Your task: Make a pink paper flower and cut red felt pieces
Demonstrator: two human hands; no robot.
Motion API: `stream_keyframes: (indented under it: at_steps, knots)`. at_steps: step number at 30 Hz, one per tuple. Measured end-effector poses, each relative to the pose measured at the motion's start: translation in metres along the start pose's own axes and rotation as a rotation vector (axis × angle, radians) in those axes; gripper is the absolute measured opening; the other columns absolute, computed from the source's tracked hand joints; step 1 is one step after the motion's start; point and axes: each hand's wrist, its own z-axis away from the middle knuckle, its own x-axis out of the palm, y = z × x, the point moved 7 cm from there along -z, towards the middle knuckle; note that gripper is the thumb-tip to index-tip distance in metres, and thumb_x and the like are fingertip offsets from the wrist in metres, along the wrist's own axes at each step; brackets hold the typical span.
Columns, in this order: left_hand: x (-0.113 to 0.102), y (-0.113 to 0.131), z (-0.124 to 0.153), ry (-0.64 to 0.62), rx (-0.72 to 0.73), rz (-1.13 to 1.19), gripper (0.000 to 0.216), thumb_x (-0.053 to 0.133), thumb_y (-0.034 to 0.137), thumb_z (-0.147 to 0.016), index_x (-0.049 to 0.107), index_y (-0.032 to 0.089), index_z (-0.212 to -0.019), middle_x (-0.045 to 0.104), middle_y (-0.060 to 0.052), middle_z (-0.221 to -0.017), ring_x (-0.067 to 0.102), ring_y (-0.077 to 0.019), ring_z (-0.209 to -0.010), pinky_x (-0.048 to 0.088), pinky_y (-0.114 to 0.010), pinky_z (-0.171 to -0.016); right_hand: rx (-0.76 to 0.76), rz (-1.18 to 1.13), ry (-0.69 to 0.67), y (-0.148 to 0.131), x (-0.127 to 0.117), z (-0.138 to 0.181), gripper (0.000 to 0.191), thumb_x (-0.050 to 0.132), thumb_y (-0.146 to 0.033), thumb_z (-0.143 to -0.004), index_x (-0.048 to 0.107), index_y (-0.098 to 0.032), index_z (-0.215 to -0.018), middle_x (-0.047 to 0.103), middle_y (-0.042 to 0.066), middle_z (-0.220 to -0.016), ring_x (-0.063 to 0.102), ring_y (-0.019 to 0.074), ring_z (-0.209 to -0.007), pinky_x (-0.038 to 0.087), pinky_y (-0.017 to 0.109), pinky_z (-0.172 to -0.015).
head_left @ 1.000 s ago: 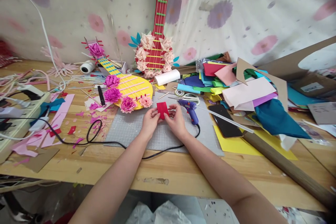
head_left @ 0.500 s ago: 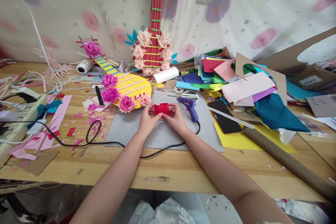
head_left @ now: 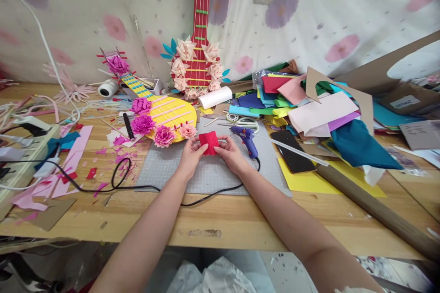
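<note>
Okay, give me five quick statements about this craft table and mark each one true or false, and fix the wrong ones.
1. The left hand and the right hand both hold the red piece. True.
2. The glue gun lies to the left of the red piece. False: it lies to the right.
3. The phone lies partly over a yellow sheet. True.
4. The flowers on the yellow guitar model are blue. False: they are shades of pink.
5. The red guitar model stands farther back than the yellow one. True.
</note>
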Motion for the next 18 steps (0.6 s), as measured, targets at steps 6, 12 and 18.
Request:
stream_keyframes:
  at_steps: [6, 12, 18]
  knots:
    - [-0.011, 0.01, -0.002, 0.139, 0.254, -0.186, 0.04, 0.075, 0.029, -0.056, 0.046, 0.019, -0.083, 0.058, -0.001, -0.082, 0.058, -0.0115, -0.075, 0.048, -0.026, -0.07, -0.053, 0.051, -0.013, -0.001, 0.001, -0.001, 0.044, 0.071, -0.037, -0.061, 0.046, -0.024, -0.095, 0.067, 0.0, -0.082, 0.063, 0.0149, -0.071, 0.05, 0.033, -0.073]
    - [0.002, 0.01, 0.005, 0.059, 0.332, -0.367, 0.019, 0.065, 0.032, -0.069, 0.057, 0.018, -0.079, 0.061, -0.004, -0.084, 0.058, -0.0146, -0.078, 0.047, -0.026, -0.068, -0.148, 0.194, 0.028, -0.004, -0.001, -0.001, 0.033, 0.065, -0.032, -0.067, 0.045, -0.024, -0.091, 0.062, 0.0, -0.085, 0.06, 0.0142, -0.075, 0.049, 0.029, -0.068]
    - [0.003, 0.006, 0.005, 0.074, 0.261, -0.375, 0.025, 0.07, 0.028, -0.063, 0.061, 0.016, -0.083, 0.065, -0.004, -0.082, 0.06, -0.0152, -0.072, 0.047, -0.027, -0.068, -0.243, 0.473, 0.001, -0.01, 0.005, 0.005, 0.018, 0.056, -0.028, -0.074, 0.049, -0.022, -0.09, 0.06, 0.001, -0.089, 0.058, 0.0139, -0.082, 0.047, 0.028, -0.071]
